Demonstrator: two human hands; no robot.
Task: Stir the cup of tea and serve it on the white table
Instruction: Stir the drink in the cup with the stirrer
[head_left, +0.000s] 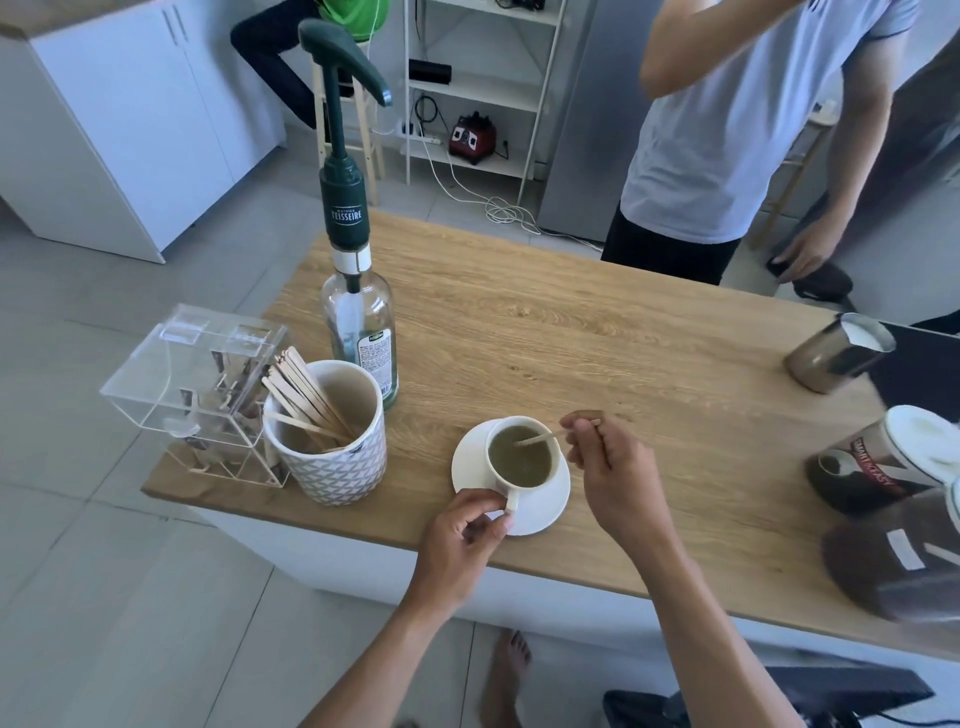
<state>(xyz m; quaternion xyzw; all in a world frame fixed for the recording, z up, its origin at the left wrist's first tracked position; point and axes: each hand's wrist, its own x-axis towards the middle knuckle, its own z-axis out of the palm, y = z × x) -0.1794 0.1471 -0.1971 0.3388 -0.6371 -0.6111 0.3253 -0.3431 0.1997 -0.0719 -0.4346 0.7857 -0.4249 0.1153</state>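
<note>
- While my right hand (613, 467) pinches the top end of the wooden stick (537, 439) between thumb and fingertips, the stick's lower end dips into the tea in the cup (522, 457). The fingers are curled close on the stick, not spread.
- My left hand (460, 538) sits at the near side of the cup. Its thumb and forefinger pinch the handle (512, 501), which points back toward me.
- The cup stands upright on its saucer (548, 512). The saucer lies near the front edge of the wooden counter (571, 332), just right of a patterned pot (332, 462) of spare sticks.
- The relation that counts is the stick's long axis. It runs from my right hand, which is beside the rim on the far right, slanting down and left into the liquid. The hand is beside the cup rather than over it, so I judge the stir comes from swinging the tip round inside the wall.
- Stirring looks to be the step in hand, and serving is not yet begun.
- For the lift, my left hand is the nearer one and has the handle. I judge the right could take the saucer once the stick is out.
- I cannot pick out a white table in this view, so I cannot tell which way the carry goes.
- The tea stands fairly high in the cup. I judge that a tilt at the handle could slop it onto the saucer.
</note>
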